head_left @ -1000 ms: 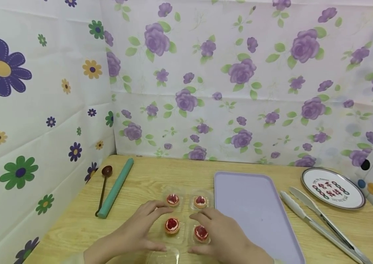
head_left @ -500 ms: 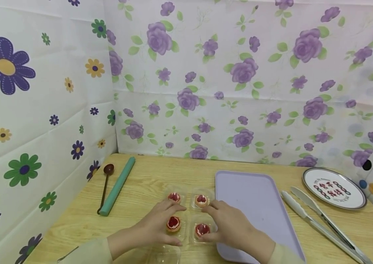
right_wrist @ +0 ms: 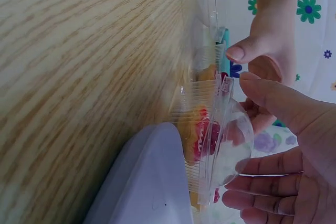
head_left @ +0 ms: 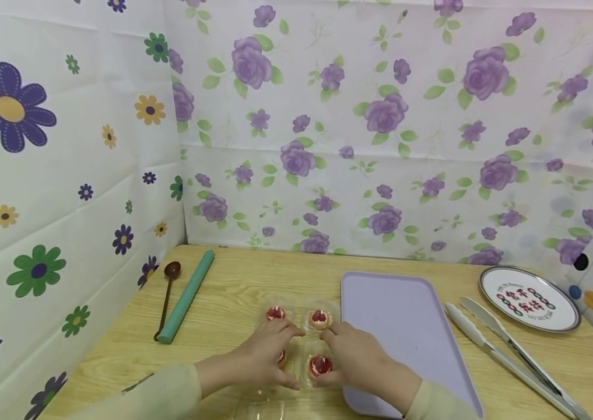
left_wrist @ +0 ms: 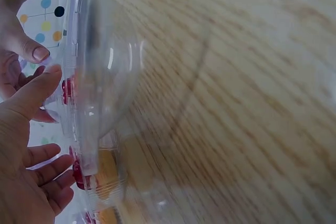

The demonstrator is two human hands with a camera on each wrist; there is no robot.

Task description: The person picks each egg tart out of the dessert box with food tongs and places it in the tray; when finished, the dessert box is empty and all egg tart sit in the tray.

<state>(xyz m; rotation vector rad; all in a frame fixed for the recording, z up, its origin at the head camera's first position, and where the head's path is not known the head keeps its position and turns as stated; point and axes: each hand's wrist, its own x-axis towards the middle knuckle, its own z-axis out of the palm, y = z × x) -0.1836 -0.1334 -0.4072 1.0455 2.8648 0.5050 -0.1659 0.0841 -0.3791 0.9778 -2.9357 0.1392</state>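
Note:
Small red-topped tarts sit in clear plastic boxes in the middle of the table. My left hand (head_left: pixel 262 356) is over the near-left tart (head_left: pixel 281 357), hiding most of it. In front of it lies a clear domed lid (left_wrist: pixel 118 61), large in the left wrist view. My right hand (head_left: pixel 356 359) is at the right side of the near-right tart (head_left: pixel 320 366), whose box has a domed cover (right_wrist: pixel 236 142). Its thumb and fingers are spread around that box; whether they touch it, I cannot tell. Two more boxed tarts, far-left (head_left: pixel 275 313) and far-right (head_left: pixel 319 318), stand behind.
A lilac tray (head_left: pixel 406 326) lies beside the boxes, under my right forearm. Farther right are metal tongs (head_left: pixel 516 356) and a white plate (head_left: pixel 529 299). On the left lie a teal roll (head_left: pixel 187 297) and a dark brown spoon (head_left: pixel 167 291). Flowered cloth (head_left: pixel 348 128) hangs behind.
My left hand has moved right and covers the near-left tart more. The right hand first moved right, off the near-right tart, then shifted slightly back. Boxes stay about where they were.

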